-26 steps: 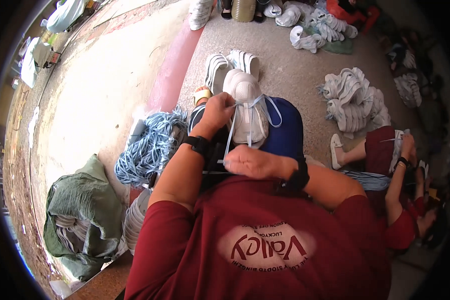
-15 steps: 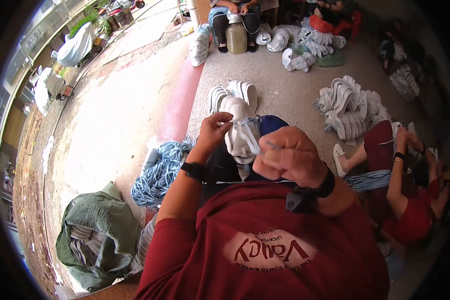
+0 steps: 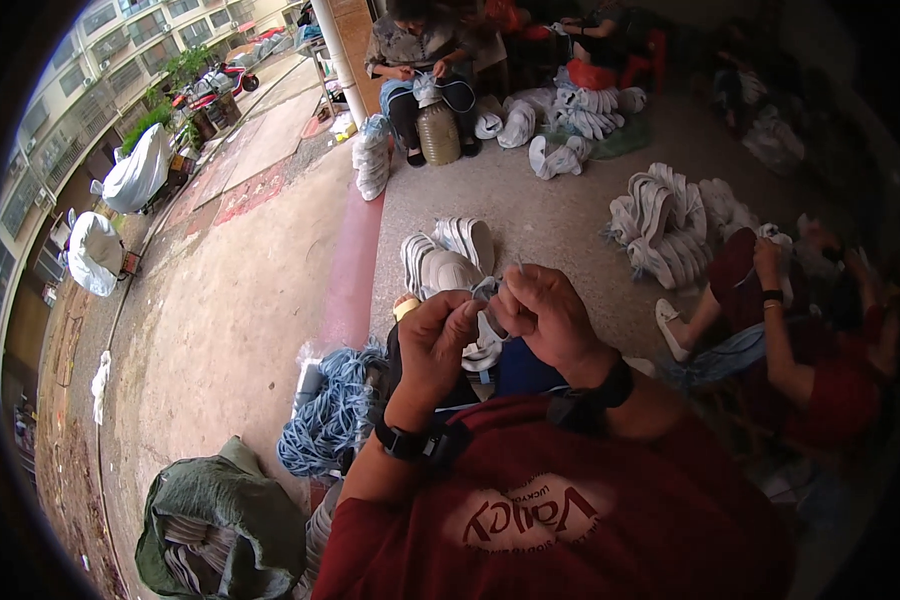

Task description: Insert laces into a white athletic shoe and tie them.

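Note:
Both my hands are raised close together over a white shoe upper [image 3: 483, 352], which lies at my lap and is partly hidden behind them. My left hand [image 3: 433, 340] is closed, thumb against fingers, on a pale blue shoelace [image 3: 486, 288]. Just to its right, my right hand [image 3: 555, 318] pinches the same lace, and a thin end of it sticks up above the fingers. Beyond my hands stand more white shoe uppers [image 3: 464, 240] in stacked rows on the floor.
To my left lies a heap of blue laces [image 3: 330, 415]. Nearer me, a green sack [image 3: 215, 500] holds stacked uppers. A person [image 3: 420, 50] sits ahead behind a large jar [image 3: 437, 135]. Another in red [image 3: 835, 390] works at the right, near piled uppers [image 3: 660, 225].
My right hand has moved up and left, and my left hand down and right, so they meet at the lace. The view has tilted up, showing more of the yard and the person ahead.

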`<state>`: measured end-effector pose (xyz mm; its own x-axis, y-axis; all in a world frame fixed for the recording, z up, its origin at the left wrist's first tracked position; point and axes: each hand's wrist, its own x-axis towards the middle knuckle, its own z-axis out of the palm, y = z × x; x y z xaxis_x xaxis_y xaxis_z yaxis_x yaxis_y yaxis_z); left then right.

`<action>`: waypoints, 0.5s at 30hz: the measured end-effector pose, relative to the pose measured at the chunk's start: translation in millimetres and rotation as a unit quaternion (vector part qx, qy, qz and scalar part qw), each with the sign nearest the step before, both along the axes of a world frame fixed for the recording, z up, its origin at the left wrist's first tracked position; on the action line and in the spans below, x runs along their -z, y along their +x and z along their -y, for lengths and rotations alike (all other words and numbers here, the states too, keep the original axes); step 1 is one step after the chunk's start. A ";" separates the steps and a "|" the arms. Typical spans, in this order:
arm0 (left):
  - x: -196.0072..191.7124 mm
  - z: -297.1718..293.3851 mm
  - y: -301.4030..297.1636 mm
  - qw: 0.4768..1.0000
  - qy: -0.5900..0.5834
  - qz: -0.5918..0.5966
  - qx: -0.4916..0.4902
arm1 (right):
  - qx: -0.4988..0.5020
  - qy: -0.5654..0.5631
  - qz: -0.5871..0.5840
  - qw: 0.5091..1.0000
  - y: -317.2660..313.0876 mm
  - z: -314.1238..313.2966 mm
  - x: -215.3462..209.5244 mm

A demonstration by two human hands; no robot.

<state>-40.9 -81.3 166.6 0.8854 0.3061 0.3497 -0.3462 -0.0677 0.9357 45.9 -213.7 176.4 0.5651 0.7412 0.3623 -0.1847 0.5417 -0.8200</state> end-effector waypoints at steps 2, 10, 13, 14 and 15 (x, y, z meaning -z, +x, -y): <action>4.8 3.9 0.7 0.999 -0.043 0.021 -0.019 | 0.064 -0.005 0.021 0.998 0.6 -3.1 8.6; 8.6 9.1 9.0 0.993 0.113 -0.004 -0.026 | 0.109 -0.060 -0.013 0.992 -8.5 -13.0 31.4; 10.4 11.4 10.0 0.989 0.136 0.048 -0.012 | 0.096 -0.037 -0.004 0.995 -7.3 -14.9 31.3; 11.5 10.1 8.8 0.985 0.168 0.029 -0.017 | 0.095 -0.031 -0.003 0.995 -7.0 -15.9 31.7; 12.7 9.2 7.7 0.986 0.163 0.034 -0.029 | 0.099 -0.056 -0.006 0.993 -7.2 -16.7 32.4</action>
<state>-33.2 -90.5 153.9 0.8410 0.2167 0.4958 -0.3940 -0.3828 0.8356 38.7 -197.0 144.0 0.7078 0.6500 0.2768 -0.0927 0.4738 -0.8757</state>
